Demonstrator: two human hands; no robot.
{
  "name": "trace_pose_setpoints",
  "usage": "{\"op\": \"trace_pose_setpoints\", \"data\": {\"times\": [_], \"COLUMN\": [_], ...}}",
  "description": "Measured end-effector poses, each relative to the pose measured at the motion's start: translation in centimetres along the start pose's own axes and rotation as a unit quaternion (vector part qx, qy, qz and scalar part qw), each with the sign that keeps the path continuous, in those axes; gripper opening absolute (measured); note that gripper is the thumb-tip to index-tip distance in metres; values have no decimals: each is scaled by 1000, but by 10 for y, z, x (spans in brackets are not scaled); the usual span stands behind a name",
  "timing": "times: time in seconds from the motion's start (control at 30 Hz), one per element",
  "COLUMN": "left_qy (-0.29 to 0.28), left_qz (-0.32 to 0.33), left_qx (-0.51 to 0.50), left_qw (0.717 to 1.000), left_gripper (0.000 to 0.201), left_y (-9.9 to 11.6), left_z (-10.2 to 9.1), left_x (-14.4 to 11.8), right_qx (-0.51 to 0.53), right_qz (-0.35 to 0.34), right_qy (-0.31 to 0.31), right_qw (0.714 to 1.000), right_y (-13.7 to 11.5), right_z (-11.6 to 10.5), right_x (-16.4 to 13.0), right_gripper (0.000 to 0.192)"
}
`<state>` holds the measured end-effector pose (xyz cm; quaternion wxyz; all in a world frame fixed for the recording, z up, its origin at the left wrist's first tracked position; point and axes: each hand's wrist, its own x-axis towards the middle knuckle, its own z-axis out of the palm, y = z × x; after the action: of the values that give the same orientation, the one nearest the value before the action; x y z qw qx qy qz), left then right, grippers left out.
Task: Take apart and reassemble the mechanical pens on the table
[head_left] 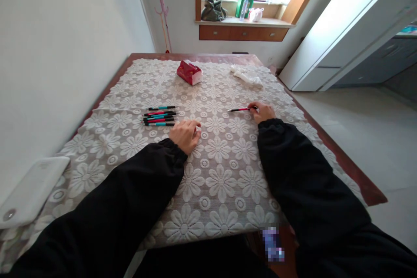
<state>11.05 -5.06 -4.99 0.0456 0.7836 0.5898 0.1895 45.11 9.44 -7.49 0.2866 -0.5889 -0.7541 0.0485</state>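
My right hand (pixel 261 113) is closed on the rear end of a red and black pen (pixel 240 109), which lies level at the tablecloth with its silvery tip to the left. Toward the middle, my left hand (pixel 186 135) rests on the cloth, fingers loosely bent and a little apart, with nothing seen in it. Just left of it is a bunch of several pens (pixel 159 117) in black, red and teal, lying side by side. One teal and black pen (pixel 162 107) lies slightly apart behind the bunch.
A white flower-patterned tablecloth (pixel 220 181) covers the table. Farther back are a red tissue pack (pixel 189 73) and a crumpled white plastic bag (pixel 246 76). A white device (pixel 34 189) sits at the left edge by the wall. Bags stand on the windowsill (pixel 228 21).
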Motion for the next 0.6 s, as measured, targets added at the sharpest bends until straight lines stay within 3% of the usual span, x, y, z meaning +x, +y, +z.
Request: {"op": "trace_pose_setpoints", "data": {"times": [0.13, 0.27, 0.4, 0.5, 0.6], "left_qy": [-11, -49, -159, -179, -182], "left_qz": [-10, -61, -126, -128, -114], "left_qx": [60, 131, 158, 158, 161], "left_qw": [998, 988, 966, 963, 963], "left_gripper": [18, 21, 27, 23, 15], "left_y": [-9, -40, -59, -58, -54], "left_z": [-19, -57, -79, -79, -76], "left_x": [6, 18, 23, 23, 23], "right_qx": [-41, -49, -42, 19, 93], "right_qz": [10, -38, -127, -177, -228], "right_qy": [40, 69, 103, 93, 43], "right_qw": [998, 996, 986, 980, 968], "right_y": [22, 8, -31, -77, -125], "right_z": [1, -2, -9, -6, 4], "right_x": [-3, -10, -10, -11, -18], "right_gripper": [20, 31, 31, 24, 19]}}
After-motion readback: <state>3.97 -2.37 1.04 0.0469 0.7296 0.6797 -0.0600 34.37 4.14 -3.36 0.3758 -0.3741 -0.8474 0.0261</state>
